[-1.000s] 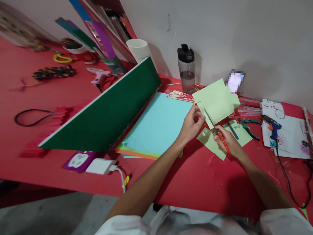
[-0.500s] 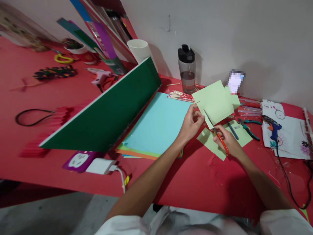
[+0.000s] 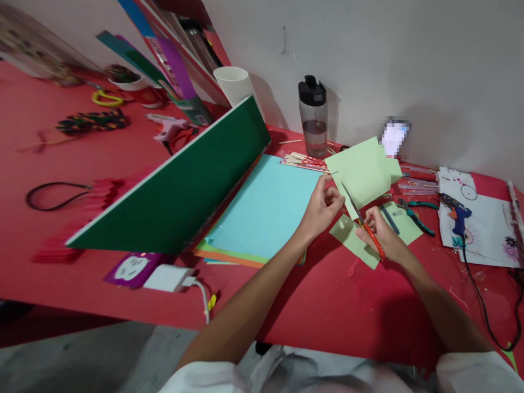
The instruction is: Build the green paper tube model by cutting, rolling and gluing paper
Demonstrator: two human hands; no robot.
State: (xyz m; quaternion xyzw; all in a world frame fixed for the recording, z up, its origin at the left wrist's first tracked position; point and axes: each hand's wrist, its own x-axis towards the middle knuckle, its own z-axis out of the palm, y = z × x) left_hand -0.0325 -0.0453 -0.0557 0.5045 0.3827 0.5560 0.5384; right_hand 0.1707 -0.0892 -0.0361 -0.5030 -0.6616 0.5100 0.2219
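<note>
Pinched in my left hand (image 3: 321, 206) is the near left edge of a pale green sheet of paper (image 3: 362, 172), lifted above the table. My right hand (image 3: 380, 234) grips orange-handled scissors (image 3: 371, 239). Their blades lie at the lower left part of the sheet, close to my left fingertips. Below both hands, another pale green piece of paper (image 3: 352, 240) rests on the red table. A dark pen-like tool (image 3: 390, 219) and teal-handled cutting pliers (image 3: 415, 210) lie just right of my right hand.
A stack of coloured paper (image 3: 262, 213) sits left of my hands, beside a leaning green board (image 3: 180, 191). A water bottle (image 3: 313, 117) stands at the wall near wooden sticks (image 3: 303, 160). At right lies a blue glue gun (image 3: 460, 218) with a trailing cord.
The lifted pale green sheet has shifted slightly right and tilted a little. Both hands have moved slightly right with it, the scissors still at its lower left part.
</note>
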